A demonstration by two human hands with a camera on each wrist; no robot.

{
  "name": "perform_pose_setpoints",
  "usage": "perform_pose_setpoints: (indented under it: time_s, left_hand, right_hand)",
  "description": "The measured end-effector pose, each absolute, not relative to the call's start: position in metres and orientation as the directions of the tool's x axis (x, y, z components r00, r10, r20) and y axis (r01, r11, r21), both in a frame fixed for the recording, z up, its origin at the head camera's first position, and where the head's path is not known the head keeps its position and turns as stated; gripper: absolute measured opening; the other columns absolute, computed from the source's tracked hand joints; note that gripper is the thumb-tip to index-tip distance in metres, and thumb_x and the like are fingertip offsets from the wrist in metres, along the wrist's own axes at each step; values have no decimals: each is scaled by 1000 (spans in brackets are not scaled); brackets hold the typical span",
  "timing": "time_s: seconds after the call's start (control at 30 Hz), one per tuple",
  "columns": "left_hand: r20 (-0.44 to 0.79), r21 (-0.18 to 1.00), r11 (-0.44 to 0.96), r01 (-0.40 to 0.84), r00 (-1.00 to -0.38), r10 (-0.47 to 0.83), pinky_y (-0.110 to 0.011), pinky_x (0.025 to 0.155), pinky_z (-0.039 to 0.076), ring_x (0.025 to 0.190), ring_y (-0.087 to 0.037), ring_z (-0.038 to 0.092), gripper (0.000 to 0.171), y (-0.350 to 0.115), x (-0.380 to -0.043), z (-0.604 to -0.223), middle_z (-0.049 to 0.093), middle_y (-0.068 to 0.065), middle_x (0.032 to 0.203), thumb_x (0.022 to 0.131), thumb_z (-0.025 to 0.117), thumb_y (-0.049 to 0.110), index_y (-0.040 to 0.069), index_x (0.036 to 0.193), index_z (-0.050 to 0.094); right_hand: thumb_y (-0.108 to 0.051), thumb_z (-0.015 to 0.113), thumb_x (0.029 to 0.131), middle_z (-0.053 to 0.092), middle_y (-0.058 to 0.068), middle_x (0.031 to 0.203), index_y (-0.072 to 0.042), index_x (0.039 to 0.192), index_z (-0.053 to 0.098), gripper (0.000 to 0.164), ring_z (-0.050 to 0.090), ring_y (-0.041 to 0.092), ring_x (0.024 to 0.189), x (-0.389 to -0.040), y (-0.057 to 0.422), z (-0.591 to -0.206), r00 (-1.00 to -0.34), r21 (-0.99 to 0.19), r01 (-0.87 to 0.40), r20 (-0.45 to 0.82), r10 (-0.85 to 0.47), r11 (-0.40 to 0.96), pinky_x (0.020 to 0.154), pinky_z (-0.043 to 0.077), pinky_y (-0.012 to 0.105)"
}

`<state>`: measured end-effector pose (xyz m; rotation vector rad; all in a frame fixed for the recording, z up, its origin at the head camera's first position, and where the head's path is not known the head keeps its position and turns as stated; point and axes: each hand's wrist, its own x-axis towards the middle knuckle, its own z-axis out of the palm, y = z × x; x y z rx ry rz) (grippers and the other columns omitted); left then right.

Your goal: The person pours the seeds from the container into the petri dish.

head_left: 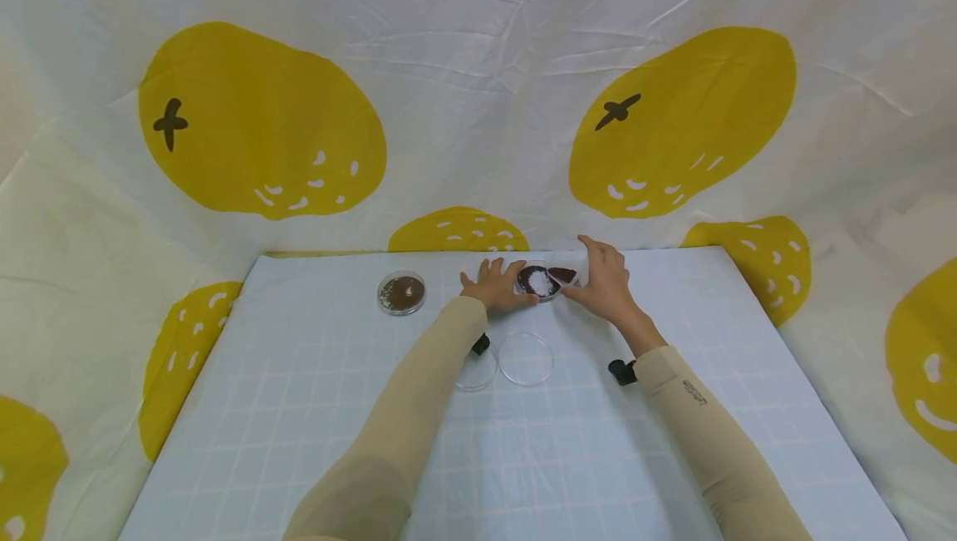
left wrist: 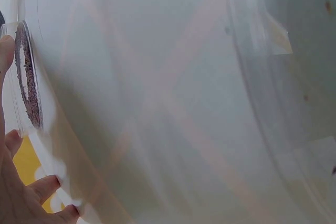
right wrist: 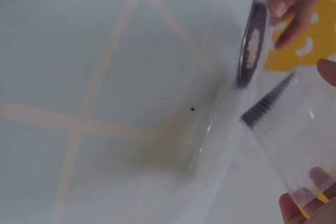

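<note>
At the back of the table my left hand (head_left: 497, 285) holds a petri dish (head_left: 548, 298) between thumb and index finger, its other fingers spread. Dark granules ring a white patch inside this dish. My right hand (head_left: 604, 283) grips a clear plastic container (right wrist: 294, 129) between thumb and fingers, just right of the dish. The container is tilted, one corner toward the dish, with dark granules (right wrist: 266, 103) gathered in that corner. In the right wrist view a gap shows between this corner and the dish.
Left of my hands stands another petri dish (head_left: 380, 298) with brown contents and pale specks. Two clear round lids lie nearer me: one lid (head_left: 526, 385) in front of the hands, the other lid (head_left: 475, 390) partly under my left forearm. A fruit-print curtain (head_left: 478, 109) hangs behind the table.
</note>
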<state>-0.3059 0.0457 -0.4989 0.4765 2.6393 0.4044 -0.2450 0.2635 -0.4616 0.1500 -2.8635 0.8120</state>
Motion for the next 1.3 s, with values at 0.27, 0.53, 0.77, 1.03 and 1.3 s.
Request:
perform_pose_setpoints:
  time_s: [0.27,0.53,0.77,1.03,1.3]
  left_hand:
    - [-355,363,894,264,-847,394,-74,109,3,151,-35,1,89,45,-307,-498,10,-8,167,86,52,77,41,160,17]
    - [-353,356,895,269,-848,395,-74,109,3,151,-35,1,88,45,-304,-496,10,-8,167,87,51,77,40,160,16]
    - [-349,343,898,274,-851,393,-74,109,4,151,-36,2,89,45,-302,-494,11,-8,167,87,50,78,39,160,17]
    - [-361,374,892,252,-847,390,-74,109,2,151,-36,0,87,45,-302,-493,10,-9,167,88,53,74,39,160,18]
    - [-355,373,890,263,-846,399,-74,109,2,151,-35,1,90,45,-303,-494,10,-8,167,87,53,76,39,160,17]
  right_hand:
    - [-22,86,78,27,30,151,-6,155,27,98,22,50,137,-242,271,-464,-985,-601,-105,173,0,792,102,24,74]
    - [-20,86,78,30,29,150,-5,155,28,98,24,49,136,-239,276,-469,-983,-634,-99,181,22,767,102,27,71]
    - [-20,86,78,31,29,149,-4,154,27,98,24,49,136,-234,279,-467,-981,-707,-92,183,56,701,105,28,67]
    - [-22,86,80,29,27,152,-6,156,24,99,27,45,138,-230,289,-471,-984,-780,-45,143,108,625,109,26,65]
    - [-26,86,81,22,24,157,-10,157,17,104,23,42,144,-218,294,-473,-983,-870,25,68,169,492,112,23,62]
